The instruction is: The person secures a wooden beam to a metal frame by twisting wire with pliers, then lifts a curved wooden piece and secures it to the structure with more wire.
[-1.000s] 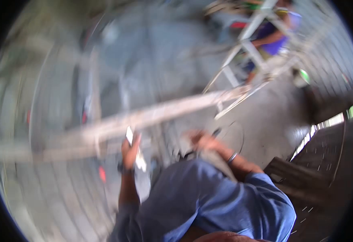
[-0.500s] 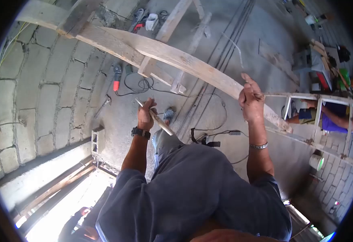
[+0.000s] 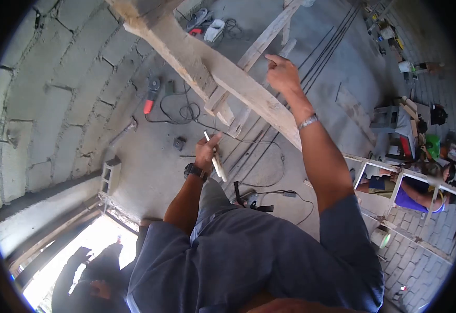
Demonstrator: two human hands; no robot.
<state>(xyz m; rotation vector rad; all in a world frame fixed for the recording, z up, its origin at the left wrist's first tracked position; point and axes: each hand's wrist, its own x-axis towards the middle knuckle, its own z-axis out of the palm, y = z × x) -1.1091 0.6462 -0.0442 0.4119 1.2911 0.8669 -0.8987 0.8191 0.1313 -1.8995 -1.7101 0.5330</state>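
Observation:
My left hand [image 3: 206, 152] is closed around a pale wooden stick [image 3: 219, 168], with a thin white end poking out above the fingers. A dark watch is on that wrist. My right hand [image 3: 284, 77] is reached forward over the far side of a long wooden beam [image 3: 254, 97], index finger stretched out and the other fingers partly bent, nothing seen in it. The beam slants from the upper left down toward my right forearm, which covers its near end. Shorter crossing timbers [image 3: 272, 32] stand under and beyond it.
On the floor lie an angle grinder [image 3: 151, 95] with its coiled cord, a hammer [image 3: 123, 130] and long dark bars [image 3: 332, 49]. A hollow block [image 3: 110, 176] stands by the left wall. A person [image 3: 421, 195] is behind a white frame [image 3: 394, 203] at right; another person [image 3: 100, 276] is lower left.
My right hand has left the beam's near end and moved forward and left along it. My left hand, still holding the stick, has shifted slightly right. The view has turned.

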